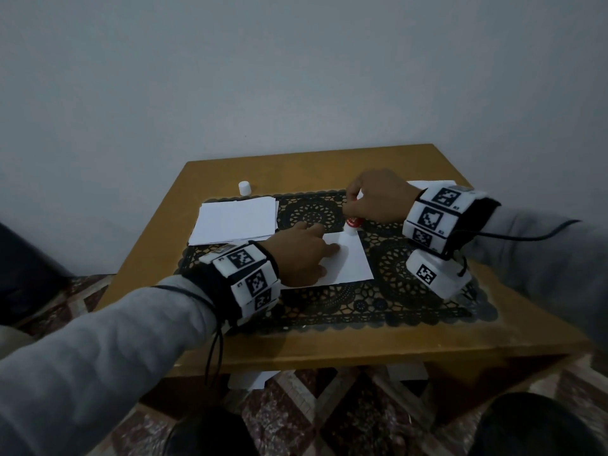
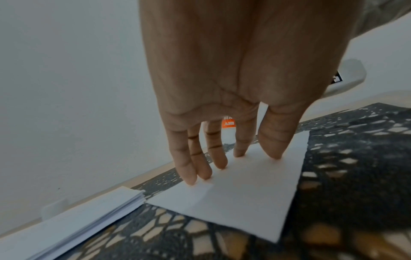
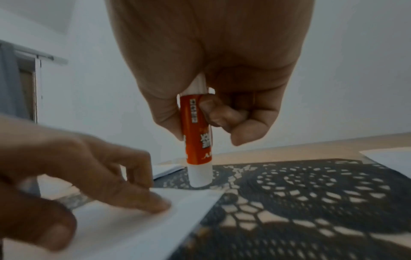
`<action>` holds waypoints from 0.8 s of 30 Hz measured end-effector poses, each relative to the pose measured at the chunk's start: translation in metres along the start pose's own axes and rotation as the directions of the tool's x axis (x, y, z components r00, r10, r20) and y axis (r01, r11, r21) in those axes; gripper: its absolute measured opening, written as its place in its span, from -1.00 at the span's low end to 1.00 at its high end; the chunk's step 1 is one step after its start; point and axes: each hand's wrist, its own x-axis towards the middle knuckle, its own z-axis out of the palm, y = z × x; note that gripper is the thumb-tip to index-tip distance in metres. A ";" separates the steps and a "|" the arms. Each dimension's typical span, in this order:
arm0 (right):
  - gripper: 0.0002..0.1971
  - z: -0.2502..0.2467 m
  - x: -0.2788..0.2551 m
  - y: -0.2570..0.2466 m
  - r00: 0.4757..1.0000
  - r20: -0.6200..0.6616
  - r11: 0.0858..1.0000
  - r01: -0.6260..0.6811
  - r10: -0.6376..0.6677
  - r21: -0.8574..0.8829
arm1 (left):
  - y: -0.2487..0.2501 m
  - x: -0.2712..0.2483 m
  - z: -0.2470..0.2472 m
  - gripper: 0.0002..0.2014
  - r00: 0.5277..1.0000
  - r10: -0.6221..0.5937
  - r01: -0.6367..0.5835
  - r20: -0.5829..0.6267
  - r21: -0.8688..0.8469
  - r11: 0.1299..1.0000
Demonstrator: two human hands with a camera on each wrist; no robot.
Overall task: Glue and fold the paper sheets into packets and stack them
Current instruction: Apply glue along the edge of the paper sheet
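Left hand (image 1: pixel 304 253) was flat on a single paper sheet (image 1: pixel 348 264), fingers (image 2: pixel 220 158) straight and spread, tips pressing the sheet onto the black lace mat (image 1: pixel 411 281). Nothing gripped, just pinning.

Right hand (image 1: pixel 378 195) was wrapped around an orange glue stick (image 3: pixel 196 140), thumb and fingers curled on the barrel. Stick was held upright, white end down, at the sheet's far edge near its 1 o'clock corner. Wrist view put the tip at or just past the edge; contact with the paper could not be confirmed.

Sheet lay near mat centre, slightly skewed. Left wrist view showed a faint crease line across it near the fingertips.

Stack of blank sheets (image 1: pixel 235 220) sat at 10 o'clock from the pinned sheet, on the mat's left end, edges a bit fanned. It was just beside the sheet's near-left corner in the left wrist view; touching or not was unclear.

White cap (image 1: pixel 244 187) stood on the bare wooden desk (image 1: pixel 329 159) at 11 o'clock, beyond the stack and off the mat.

More white paper (image 1: pixel 424 185) showed at 2 o'clock behind the right hand, mostly hidden by the wrist; couldn't tell if folded.

Both wrists carried white marker blocks on black straps, grey sleeves behind. Desk was against a plain wall.
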 end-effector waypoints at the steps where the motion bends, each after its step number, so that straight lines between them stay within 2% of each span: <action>1: -0.78 0.003 -0.001 0.001 1.000 0.003 1.000 -0.006 0.006 0.003 | 0.000 0.001 0.001 -0.44 1.000 0.004 -0.004 -0.006 0.002 1.000; 5: -0.79 0.009 -0.004 0.005 1.000 0.004 0.999 -0.026 0.026 0.035 | -0.001 0.001 0.004 -0.43 1.000 -0.011 0.011 -0.008 -0.009 1.000; 12: -0.78 0.008 -0.022 -0.002 0.996 0.087 1.000 0.014 -0.016 0.027 | -0.002 0.003 0.007 -0.43 1.000 -0.018 0.017 -0.024 -0.033 0.999; 19: -0.76 0.010 -0.050 0.001 0.987 0.144 0.993 0.050 -0.066 0.110 | -0.002 0.004 0.005 -0.42 0.999 -0.032 0.029 -0.026 -0.098 0.995; 24: -0.73 0.001 -0.057 0.004 0.971 0.231 0.984 0.020 -0.061 0.174 | -0.004 0.010 0.000 -0.48 0.995 -0.089 0.072 -0.055 -0.256 0.964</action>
